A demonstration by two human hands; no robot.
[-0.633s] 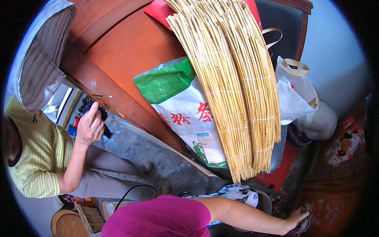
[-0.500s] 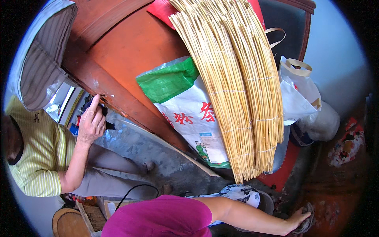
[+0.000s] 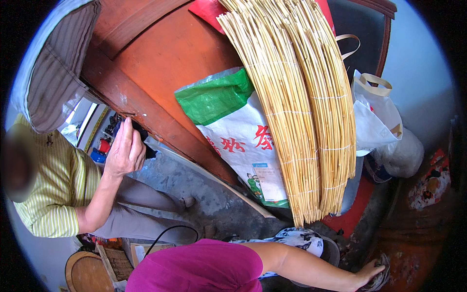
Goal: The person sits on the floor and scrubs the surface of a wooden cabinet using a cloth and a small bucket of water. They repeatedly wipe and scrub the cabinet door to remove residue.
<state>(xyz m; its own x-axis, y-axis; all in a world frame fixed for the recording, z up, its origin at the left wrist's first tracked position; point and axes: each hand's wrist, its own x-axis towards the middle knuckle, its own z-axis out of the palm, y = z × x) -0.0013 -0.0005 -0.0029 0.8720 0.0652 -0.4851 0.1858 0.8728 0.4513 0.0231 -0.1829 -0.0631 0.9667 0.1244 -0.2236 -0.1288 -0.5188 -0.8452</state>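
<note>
My right arm, in a magenta sleeve, stretches toward the lower right. At its end my right hand point(image 3: 369, 275) is closed on a crumpled grey rag point(image 3: 382, 273), which rests against a reddish-brown wooden surface point(image 3: 408, 248). Some of the fingers are hidden by the rag and the hand's angle. Beside the forearm is a grey bucket point(image 3: 332, 252), partly covered by the arm and by patterned black-and-white cloth point(image 3: 301, 239). My left hand is out of the picture.
A person in a striped shirt point(image 3: 56, 180) stands at the left, one hand point(image 3: 125, 152) raised by an orange-brown wooden panel point(image 3: 175, 53). Bundled reed mats point(image 3: 296, 112) lean over a white-and-green sack point(image 3: 238, 126). White bags point(image 3: 374, 117) stand right of them.
The view has shifted slightly, moving the mats and sack rightward. The other person's raised hand went from a pointing finger to fingers held together. My right hand still grips the rag, nearly in place.
</note>
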